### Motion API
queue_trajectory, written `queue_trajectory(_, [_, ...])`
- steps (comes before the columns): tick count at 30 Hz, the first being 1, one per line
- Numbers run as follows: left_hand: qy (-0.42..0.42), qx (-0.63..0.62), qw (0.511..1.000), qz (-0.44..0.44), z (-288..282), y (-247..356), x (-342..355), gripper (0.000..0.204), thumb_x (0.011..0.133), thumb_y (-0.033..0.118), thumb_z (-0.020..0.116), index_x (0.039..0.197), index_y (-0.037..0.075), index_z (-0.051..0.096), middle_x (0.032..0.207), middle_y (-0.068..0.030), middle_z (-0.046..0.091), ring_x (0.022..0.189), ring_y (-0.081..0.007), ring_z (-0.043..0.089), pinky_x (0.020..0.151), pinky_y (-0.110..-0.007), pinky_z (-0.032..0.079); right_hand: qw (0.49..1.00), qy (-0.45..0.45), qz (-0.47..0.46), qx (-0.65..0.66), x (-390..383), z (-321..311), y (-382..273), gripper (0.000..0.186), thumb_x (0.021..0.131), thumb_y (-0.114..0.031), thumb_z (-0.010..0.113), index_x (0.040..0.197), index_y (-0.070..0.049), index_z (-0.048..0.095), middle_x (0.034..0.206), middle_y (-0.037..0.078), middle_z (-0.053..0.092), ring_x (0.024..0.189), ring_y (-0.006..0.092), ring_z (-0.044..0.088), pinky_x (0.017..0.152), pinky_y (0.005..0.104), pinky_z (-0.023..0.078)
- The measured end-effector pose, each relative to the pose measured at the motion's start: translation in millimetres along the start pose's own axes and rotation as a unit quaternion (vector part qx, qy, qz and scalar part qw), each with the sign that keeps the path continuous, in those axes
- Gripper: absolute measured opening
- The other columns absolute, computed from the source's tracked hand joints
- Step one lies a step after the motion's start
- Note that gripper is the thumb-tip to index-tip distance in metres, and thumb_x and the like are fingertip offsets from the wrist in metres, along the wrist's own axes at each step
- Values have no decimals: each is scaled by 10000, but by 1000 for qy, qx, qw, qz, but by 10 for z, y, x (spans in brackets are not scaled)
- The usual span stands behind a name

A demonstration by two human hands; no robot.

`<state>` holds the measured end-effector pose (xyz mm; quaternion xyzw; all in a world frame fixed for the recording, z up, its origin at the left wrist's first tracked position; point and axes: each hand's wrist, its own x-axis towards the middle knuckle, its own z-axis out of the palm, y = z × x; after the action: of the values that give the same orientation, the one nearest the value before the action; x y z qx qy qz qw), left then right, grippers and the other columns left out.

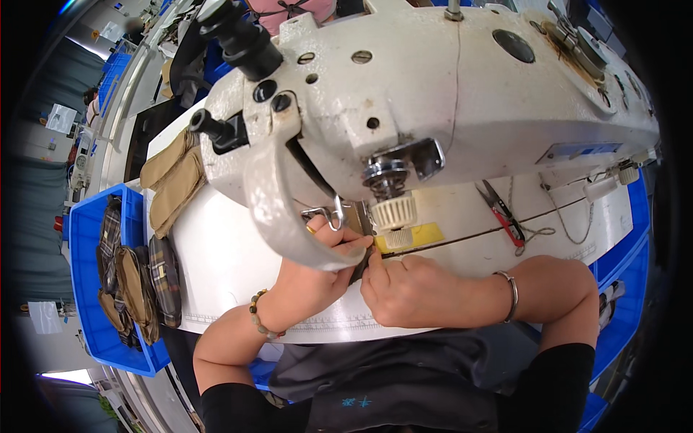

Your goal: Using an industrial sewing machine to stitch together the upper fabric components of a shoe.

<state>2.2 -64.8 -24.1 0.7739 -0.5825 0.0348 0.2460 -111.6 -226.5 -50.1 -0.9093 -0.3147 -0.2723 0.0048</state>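
Observation:
A large white sewing machine (433, 94) fills the upper middle of the head view. Beneath its head, both hands meet at a small dark piece of fabric (359, 270). My left hand (312, 283) pinches the fabric from the left, its fingers partly hidden by the machine's curved white arm. From the right, my right hand (410, 287) grips the same piece between thumb and fingers, close to the left fingertips. Most of the fabric is covered by the hands. The needle area is hidden behind the machine's head and knobs.
Red-handled scissors (503, 216) lie on the white table (224, 252), right of a yellow patch (426, 235). Tan fabric pieces (173, 189) rest at the left. A blue bin (88, 289) there holds plaid and tan pieces (133, 285). Another blue bin (626, 289) stands at right.

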Motion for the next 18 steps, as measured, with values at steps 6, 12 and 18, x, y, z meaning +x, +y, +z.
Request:
queue_trajectory(6, [31,-8,999,-24,99,-186,40,202,656,-37,717,843,41,724,879,-65,662,750,-259,574,674,-386,447,998,-9,56,0,40,86,65,155,624,-118,641,589,-75,497,513,34,434,426,123,494,368,275,361])
queue_trajectory(12, [22,-30,998,-42,63,-298,87,109,732,-28,714,821,30,690,749,-93,600,671,-297,573,572,-397,436,996,-23,81,34,60,136,158,172,639,-128,645,609,-112,477,498,-7,439,416,136,509,387,296,386])
queue_trajectory(18, [70,132,988,-39,-117,17,98,139,780,57,713,909,107,700,767,-39,596,727,-252,594,806,-494,371,992,6,99,77,39,159,164,105,650,-128,650,632,-109,549,488,-8,460,444,159,542,396,316,410])
